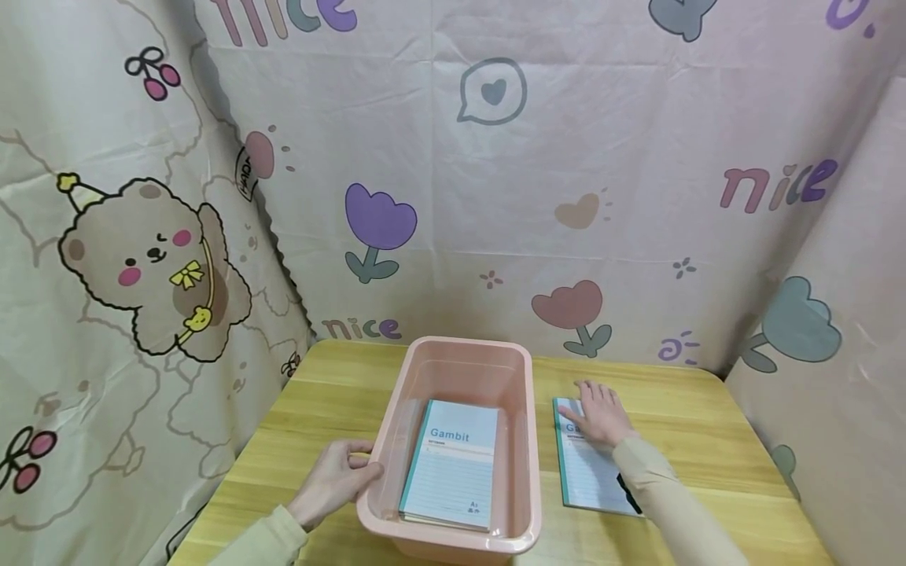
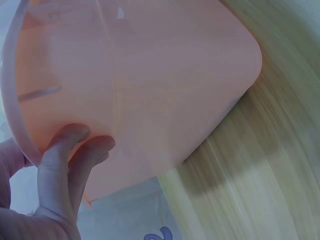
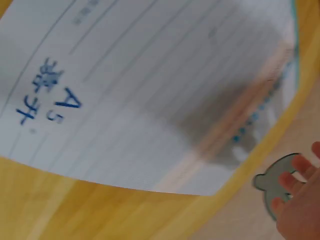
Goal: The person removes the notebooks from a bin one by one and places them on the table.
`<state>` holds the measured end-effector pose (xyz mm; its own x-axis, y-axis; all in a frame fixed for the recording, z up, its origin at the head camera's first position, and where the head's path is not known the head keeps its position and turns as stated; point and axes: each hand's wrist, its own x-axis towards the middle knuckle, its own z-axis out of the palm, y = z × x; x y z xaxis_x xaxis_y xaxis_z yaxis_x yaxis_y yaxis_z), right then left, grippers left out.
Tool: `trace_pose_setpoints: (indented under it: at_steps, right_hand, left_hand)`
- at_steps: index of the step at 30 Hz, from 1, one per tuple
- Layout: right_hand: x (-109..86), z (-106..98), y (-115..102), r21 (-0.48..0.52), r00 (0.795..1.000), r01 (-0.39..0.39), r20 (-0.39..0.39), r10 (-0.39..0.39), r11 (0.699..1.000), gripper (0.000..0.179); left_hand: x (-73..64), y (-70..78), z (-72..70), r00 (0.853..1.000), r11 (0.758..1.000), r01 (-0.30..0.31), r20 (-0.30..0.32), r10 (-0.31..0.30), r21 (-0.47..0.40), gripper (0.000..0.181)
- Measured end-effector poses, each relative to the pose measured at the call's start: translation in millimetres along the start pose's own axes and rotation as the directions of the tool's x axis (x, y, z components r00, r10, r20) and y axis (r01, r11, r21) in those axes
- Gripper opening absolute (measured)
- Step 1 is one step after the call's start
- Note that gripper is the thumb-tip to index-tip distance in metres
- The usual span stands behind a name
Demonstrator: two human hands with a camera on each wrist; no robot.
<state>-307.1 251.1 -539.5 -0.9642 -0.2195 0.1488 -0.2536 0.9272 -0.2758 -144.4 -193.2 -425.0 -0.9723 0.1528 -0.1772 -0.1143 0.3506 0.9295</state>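
A pink plastic basin stands on the table, a light-blue notebook marked "Gambit" lying inside it. My left hand grips the basin's left rim, thumb on top. In the left wrist view the fingers press on the basin's outer wall. Right of the basin a second notebook of the same look lies on the table. Over its upper part is my right hand, fingers spread and relaxed. In the right wrist view that notebook's cover shows large, with the right hand's fingers at the edge.
The wooden table has rounded far corners. Behind it hangs a printed curtain, and more printed cloth closes off the left side. A dark band shows at the right wrist, against the notebook.
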Motion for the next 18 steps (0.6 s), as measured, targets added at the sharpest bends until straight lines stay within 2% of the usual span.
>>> trace_pose_setpoints:
  at_steps: [10, 18]
  right_hand:
    - [-2.6, -32, -32, 0.0, 0.993, 0.063, -0.104, -0.063, 0.998, 0.07]
    - [-6.1, -73, -75, 0.044, 0.998, 0.044, -0.048, -0.042, 0.998, 0.073]
  left_hand:
    - [1.0, 0.7, -0.5, 1.0, 1.0, 0.002, -0.004, -0.002, 0.026, 0.054]
    - [0.8, 1.2, -0.6, 1.0, 1.0, -0.003, 0.002, 0.003, 0.03, 0.055]
